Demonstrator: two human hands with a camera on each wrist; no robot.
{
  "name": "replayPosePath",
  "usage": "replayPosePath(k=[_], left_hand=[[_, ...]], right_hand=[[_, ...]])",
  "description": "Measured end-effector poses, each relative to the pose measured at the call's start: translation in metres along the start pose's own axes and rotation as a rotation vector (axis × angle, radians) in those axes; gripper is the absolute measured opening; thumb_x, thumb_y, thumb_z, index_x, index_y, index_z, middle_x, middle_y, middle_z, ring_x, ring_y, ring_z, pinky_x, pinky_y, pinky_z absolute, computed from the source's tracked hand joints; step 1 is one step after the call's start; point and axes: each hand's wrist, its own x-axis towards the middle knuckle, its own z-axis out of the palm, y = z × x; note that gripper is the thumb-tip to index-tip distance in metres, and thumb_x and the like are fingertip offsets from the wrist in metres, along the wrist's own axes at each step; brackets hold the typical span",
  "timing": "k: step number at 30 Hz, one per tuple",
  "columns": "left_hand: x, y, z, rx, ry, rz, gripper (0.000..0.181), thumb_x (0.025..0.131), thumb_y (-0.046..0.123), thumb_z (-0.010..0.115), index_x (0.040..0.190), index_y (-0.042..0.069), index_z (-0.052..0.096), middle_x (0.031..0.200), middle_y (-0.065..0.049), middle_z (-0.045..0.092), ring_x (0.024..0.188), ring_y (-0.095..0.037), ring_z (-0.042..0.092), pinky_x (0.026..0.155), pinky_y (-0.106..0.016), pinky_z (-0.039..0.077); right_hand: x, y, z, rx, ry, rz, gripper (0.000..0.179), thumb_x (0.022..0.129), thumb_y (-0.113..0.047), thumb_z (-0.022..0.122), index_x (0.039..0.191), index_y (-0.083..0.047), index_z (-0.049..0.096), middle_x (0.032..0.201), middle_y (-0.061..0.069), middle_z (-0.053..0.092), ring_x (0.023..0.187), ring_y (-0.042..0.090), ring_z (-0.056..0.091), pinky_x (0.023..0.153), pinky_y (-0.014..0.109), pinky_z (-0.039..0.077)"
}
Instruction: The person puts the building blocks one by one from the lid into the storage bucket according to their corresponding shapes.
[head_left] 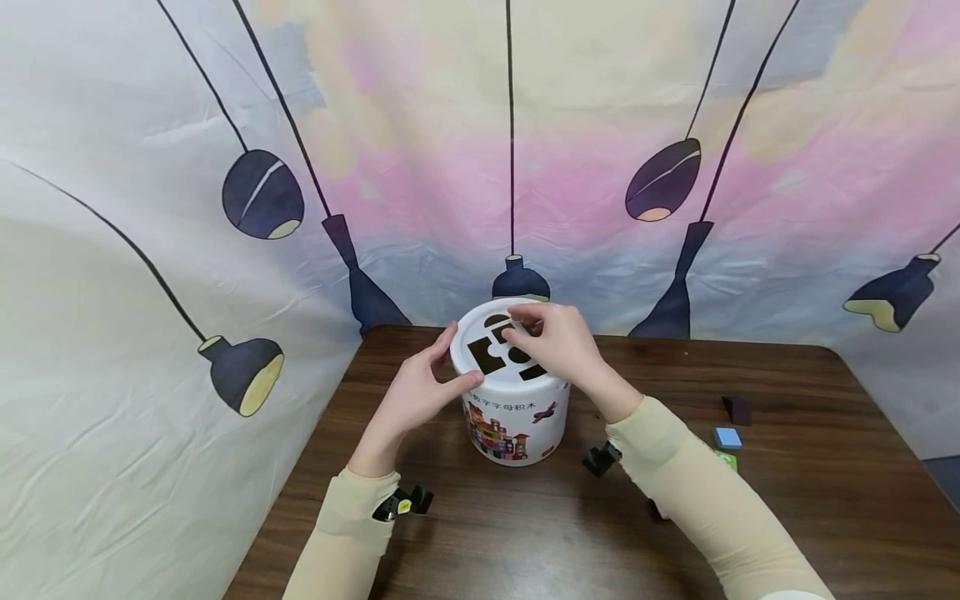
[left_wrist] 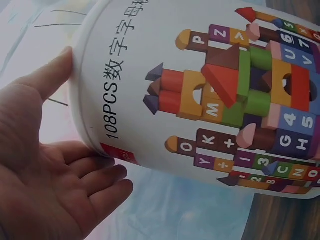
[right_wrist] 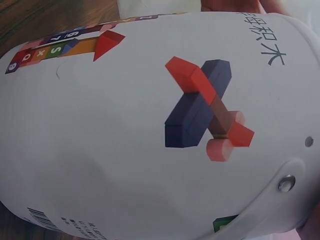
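A white round bucket (head_left: 517, 429) of toy blocks stands upright on the table, printed with a block castle. Its white lid (head_left: 468, 325) has several dark shaped holes. At the lid's left rim rests my left hand (head_left: 417, 392), thumb and forefinger spread along the edge; in the left wrist view its other fingers (left_wrist: 107, 192) extend loosely beside the bucket. My right hand (head_left: 558, 337) is over the lid, thumb and forefinger close to a hole near the far side. Whether a small block is between these fingertips cannot be made out. The right wrist view mostly shows the bucket's printed side (right_wrist: 120, 135).
To the right on the brown wooden table (head_left: 825, 467) lie a dark block (head_left: 737, 410), a blue block (head_left: 727, 437) and a green block (head_left: 727, 459), partly behind the right sleeve. A pink piece (head_left: 661, 510) shows beneath that forearm. Behind hangs a lamp-patterned cloth (head_left: 450, 167).
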Motion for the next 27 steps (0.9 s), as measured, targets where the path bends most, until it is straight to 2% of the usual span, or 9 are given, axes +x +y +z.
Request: replayPosePath(k=[3,6,10,13,17,23,27], left_hand=[[0.001,0.002,0.003,-0.018,0.002,-0.022,0.096,0.094,0.044,0.084,0.169,0.013,0.033,0.17,-0.006,0.037,0.148,-0.025,0.049,0.116,-0.051,0.046],[0.002,0.003,0.003,-0.016,0.007,-0.037,0.096,0.093,0.046,0.085,0.169,0.016,0.035,0.168,-0.006,0.041,0.145,-0.024,0.052,0.114,-0.05,0.047],[0.002,0.002,0.003,-0.018,0.015,-0.045,0.095,0.093,0.045,0.085,0.168,0.017,0.036,0.166,-0.008,0.044,0.143,-0.023,0.054,0.113,-0.05,0.049],[0.002,0.002,0.003,-0.026,0.02,-0.053,0.094,0.093,0.045,0.085,0.168,0.018,0.036,0.166,-0.008,0.044,0.143,-0.023,0.054,0.113,-0.05,0.049],[0.003,0.001,0.005,-0.04,0.022,-0.062,0.094,0.092,0.046,0.085,0.168,0.019,0.036,0.166,-0.007,0.044,0.143,-0.024,0.055,0.111,-0.051,0.05],[0.002,-0.001,0.005,-0.034,0.032,-0.066,0.094,0.092,0.045,0.086,0.168,0.02,0.036,0.165,-0.008,0.045,0.141,-0.025,0.057,0.109,-0.053,0.051],[0.001,-0.002,0.006,-0.05,0.036,-0.068,0.093,0.093,0.043,0.085,0.168,0.02,0.036,0.165,-0.009,0.047,0.14,-0.026,0.058,0.109,-0.056,0.051]], right_hand=[[-0.002,0.009,-0.004,0.164,0.071,-0.014,0.035,0.101,-0.033,0.077,0.129,-0.012,0.08,0.114,0.003,0.08,0.095,0.019,0.076,0.083,0.037,0.062],[-0.006,0.02,-0.01,0.343,0.146,-0.028,0.031,0.106,-0.027,0.072,0.131,-0.01,0.078,0.117,0.006,0.079,0.102,0.02,0.075,0.087,0.03,0.059],[-0.013,0.037,-0.02,0.452,0.208,-0.038,0.033,0.109,-0.02,0.066,0.137,-0.004,0.073,0.127,0.013,0.076,0.109,0.025,0.071,0.09,0.022,0.056],[-0.019,0.055,-0.031,0.424,0.239,-0.028,0.035,0.11,-0.019,0.065,0.139,-0.003,0.071,0.13,0.014,0.074,0.11,0.021,0.07,0.09,0.02,0.055],[-0.038,0.089,-0.054,0.308,0.236,0.044,0.037,0.11,-0.026,0.065,0.141,-0.006,0.071,0.133,0.012,0.073,0.113,0.005,0.066,0.09,0.016,0.053],[-0.081,0.146,-0.087,0.178,0.155,0.21,0.044,0.11,-0.034,0.064,0.145,-0.007,0.068,0.138,0.016,0.07,0.11,-0.006,0.06,0.087,0.011,0.049],[-0.111,0.177,-0.109,0.095,0.125,0.283,0.047,0.11,-0.034,0.065,0.145,-0.004,0.067,0.138,0.021,0.069,0.106,-0.008,0.057,0.083,0.012,0.049]])
